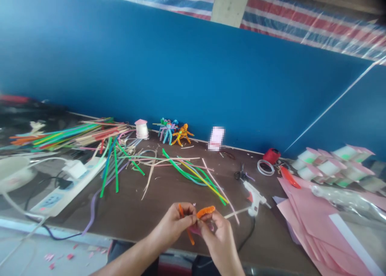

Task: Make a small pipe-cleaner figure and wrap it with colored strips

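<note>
My left hand (173,223) and my right hand (218,238) are held close together over the near edge of a brown wooden table (144,215). Both pinch a fuzzy orange pipe cleaner (206,212), bent into a short curl. A thinner orange length (189,236) hangs below my left fingers, and a bit of pink material (196,230) shows between my hands. My fingers hide most of that pink piece. Just beyond my right hand lies a white hot glue gun (255,197), its black cord trailing toward the table edge.
Loose green, yellow and cream strips (193,175) cover the table's middle. Small pipe-cleaner figures (175,133) stand by the blue wall (181,67). Scissors (242,173) lie beyond the glue gun. Pink paper sheets (316,223) fill the right, and a white power strip (68,185) sits left.
</note>
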`<state>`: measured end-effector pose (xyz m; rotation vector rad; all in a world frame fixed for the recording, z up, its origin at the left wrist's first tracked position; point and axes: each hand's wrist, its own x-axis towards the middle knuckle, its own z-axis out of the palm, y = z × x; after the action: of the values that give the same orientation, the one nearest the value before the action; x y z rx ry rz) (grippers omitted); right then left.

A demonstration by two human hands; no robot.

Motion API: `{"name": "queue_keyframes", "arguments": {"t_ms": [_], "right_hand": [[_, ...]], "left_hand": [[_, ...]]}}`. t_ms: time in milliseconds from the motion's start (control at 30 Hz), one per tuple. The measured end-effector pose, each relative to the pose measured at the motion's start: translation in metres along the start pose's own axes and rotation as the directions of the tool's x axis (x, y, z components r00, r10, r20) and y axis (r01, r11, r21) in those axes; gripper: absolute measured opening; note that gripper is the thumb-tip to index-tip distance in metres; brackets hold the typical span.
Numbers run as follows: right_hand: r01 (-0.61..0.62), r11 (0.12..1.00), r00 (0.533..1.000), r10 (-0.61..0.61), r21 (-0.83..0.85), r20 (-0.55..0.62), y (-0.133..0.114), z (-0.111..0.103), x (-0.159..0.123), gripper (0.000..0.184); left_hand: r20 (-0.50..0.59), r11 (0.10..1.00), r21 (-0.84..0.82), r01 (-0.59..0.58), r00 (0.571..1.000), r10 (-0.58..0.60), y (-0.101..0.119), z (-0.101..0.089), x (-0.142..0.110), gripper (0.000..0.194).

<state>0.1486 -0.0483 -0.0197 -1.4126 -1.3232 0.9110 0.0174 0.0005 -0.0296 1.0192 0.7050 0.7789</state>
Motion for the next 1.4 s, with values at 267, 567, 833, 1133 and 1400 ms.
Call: {"name": "queue_keyframes", "arguments": {"t_ms": [267, 567, 833, 1133, 1400], "right_hand": [[0.122, 0.98, 0.988, -0.104, -0.157, 0.116, -0.002, -0.017, 0.004, 0.006], [0.324, 0.896, 0.928, -0.239, -0.303, 0.287, -0.014, -0.027, 0.01, 0.007], [0.372, 0.82, 0.928, -0.344, -0.435, 0.145, -0.018, -0.031, 0.015, 0.02], [-0.092, 0.996, 0.959, 0.087, 0.005, 0.271, 0.001, -0.018, 0.017, 0.035], [-0.129, 0.99, 0.959, 0.108, 0.064, 0.26, 0.0, -0.01, 0.012, 0.016]], "left_hand": [[0.132, 0.993, -0.02, 0.114, 0.985, -0.11, 0.006, -0.01, -0.001, 0.018], [0.234, 0.978, -0.002, 0.21, 0.951, -0.203, 0.002, -0.016, 0.0, 0.011], [0.268, 0.87, 0.484, -0.094, 0.962, -0.045, 0.026, -0.023, -0.009, 0.012], [0.445, 0.203, 0.833, -0.514, 0.842, 0.304, 0.019, -0.02, -0.003, 0.014], [0.446, 0.117, 0.866, -0.487, 0.856, 0.261, 0.012, -0.023, 0.001, 0.013]]}}
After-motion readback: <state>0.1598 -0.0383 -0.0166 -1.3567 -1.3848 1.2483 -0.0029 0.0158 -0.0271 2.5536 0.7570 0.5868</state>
